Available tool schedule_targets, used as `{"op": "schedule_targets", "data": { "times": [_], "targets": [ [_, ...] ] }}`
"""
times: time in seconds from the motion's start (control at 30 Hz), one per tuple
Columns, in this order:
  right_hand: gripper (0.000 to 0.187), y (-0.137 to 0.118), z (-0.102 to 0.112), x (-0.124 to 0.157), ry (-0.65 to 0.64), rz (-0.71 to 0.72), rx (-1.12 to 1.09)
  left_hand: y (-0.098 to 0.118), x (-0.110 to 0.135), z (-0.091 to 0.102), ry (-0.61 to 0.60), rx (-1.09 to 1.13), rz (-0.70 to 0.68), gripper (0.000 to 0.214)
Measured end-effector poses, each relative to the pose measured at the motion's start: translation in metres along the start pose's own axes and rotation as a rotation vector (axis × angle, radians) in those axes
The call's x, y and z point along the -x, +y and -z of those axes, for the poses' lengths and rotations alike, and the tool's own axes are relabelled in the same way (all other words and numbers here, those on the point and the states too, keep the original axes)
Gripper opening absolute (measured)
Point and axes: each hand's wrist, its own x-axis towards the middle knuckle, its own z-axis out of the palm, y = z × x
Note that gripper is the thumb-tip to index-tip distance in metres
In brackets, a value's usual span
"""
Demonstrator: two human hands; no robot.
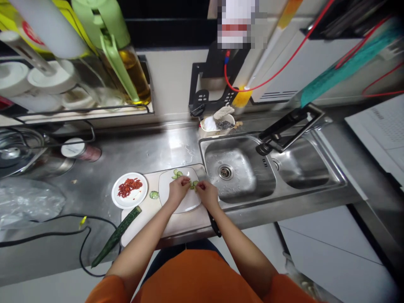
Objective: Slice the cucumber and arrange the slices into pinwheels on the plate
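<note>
Over a white square plate (pixel 190 203), my left hand (pixel 179 189) and my right hand (pixel 207 194) come close together, fingertips pinched around thin cucumber slices (pixel 193 184). More cucumber slices (pixel 177 174) lie at the plate's far edge. The plate rests on a pale cutting board (pixel 147 223). Left of it on the board is a small pile of slices (pixel 154 195). A cut cucumber (pixel 116 236) lies slanted across the board's left edge. The black handle of a knife (pixel 215 226) shows under my right wrist; its blade is mostly hidden.
A round white plate (pixel 114 191) of chopped red pieces stands left of the board. To the right is a steel double sink (pixel 243 168) with a black faucet (pixel 277 134). A black cable (pixel 85 235) loops at left. Above it hangs a rack (pixel 123 110) with jars and an oil bottle (pixel 139 80).
</note>
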Motion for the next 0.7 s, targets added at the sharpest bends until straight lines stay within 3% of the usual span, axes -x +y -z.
{"op": "schedule_targets", "data": {
  "times": [0.33, 0.7],
  "targets": [
    [0.013, -0.0014, -0.0004, 0.0003, -0.007, 0.047, 0.09, -0.0022, -0.0007, -0.0051, 0.017, -0.036, 0.0, 0.014],
    [0.016, -0.0079, 0.0002, 0.0006, -0.011, 0.163, 0.333, -0.0013, 0.0016, -0.0096, 0.052, -0.113, -0.031, 0.013]
  ]
}}
